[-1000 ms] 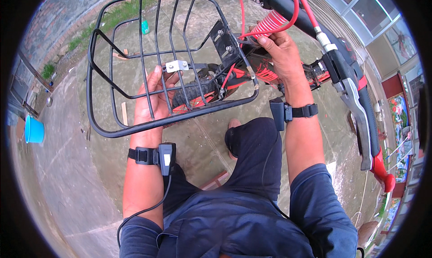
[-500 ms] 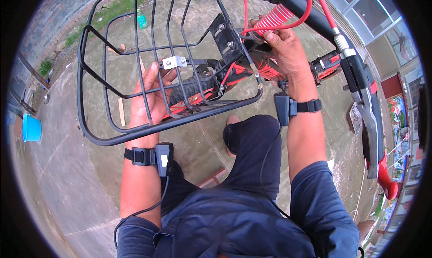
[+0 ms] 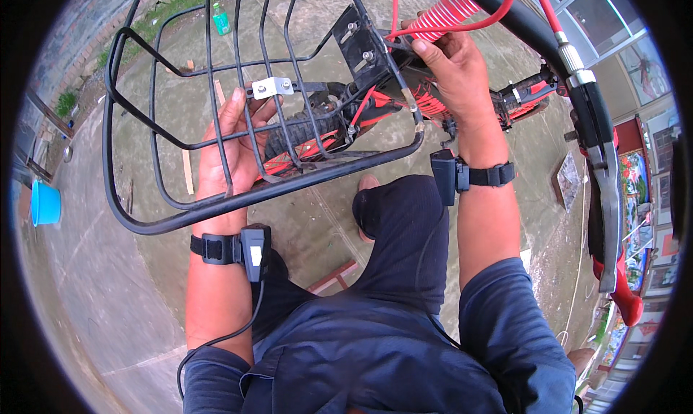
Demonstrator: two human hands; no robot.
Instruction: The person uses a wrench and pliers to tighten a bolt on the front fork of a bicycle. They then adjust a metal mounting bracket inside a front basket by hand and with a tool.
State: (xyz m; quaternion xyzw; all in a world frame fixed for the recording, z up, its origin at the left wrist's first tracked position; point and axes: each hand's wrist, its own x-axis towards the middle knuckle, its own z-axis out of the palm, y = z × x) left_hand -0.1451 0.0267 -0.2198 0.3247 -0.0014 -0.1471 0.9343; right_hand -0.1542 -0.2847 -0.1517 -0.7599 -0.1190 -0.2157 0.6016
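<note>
A black wire bicycle basket [image 3: 263, 210] is mounted at the front of a red and black bicycle [image 3: 361, 118]. My left hand [image 3: 234, 147] is closed at the basket's bottom wires, seen through them, thumb by a small silver clamp plate [image 3: 271, 88] with two bolts. What its lower fingers touch is hidden. My right hand [image 3: 455, 75] is closed around a black bracket [image 3: 403, 47] above the basket's black back plate [image 3: 359, 47], thumb in front and fingers mostly hidden behind. Beside that hand are a red-and-white striped coil [image 3: 447, 17] and red cables [image 3: 476, 25].
The handlebar's brake lever [image 3: 605, 197] and red-tipped grip [image 3: 626, 298] extend down the right side. A blue bucket [image 3: 45, 202] stands on the concrete at far left. A green bottle [image 3: 220, 19] and wood scraps [image 3: 188, 171] lie beyond and under the basket. My knee [image 3: 404, 205] is below the basket.
The basket, silver plate and my left hand appear slightly further left and up in view; the handlebar appears further right. Both hands keep their places on the bicycle.
</note>
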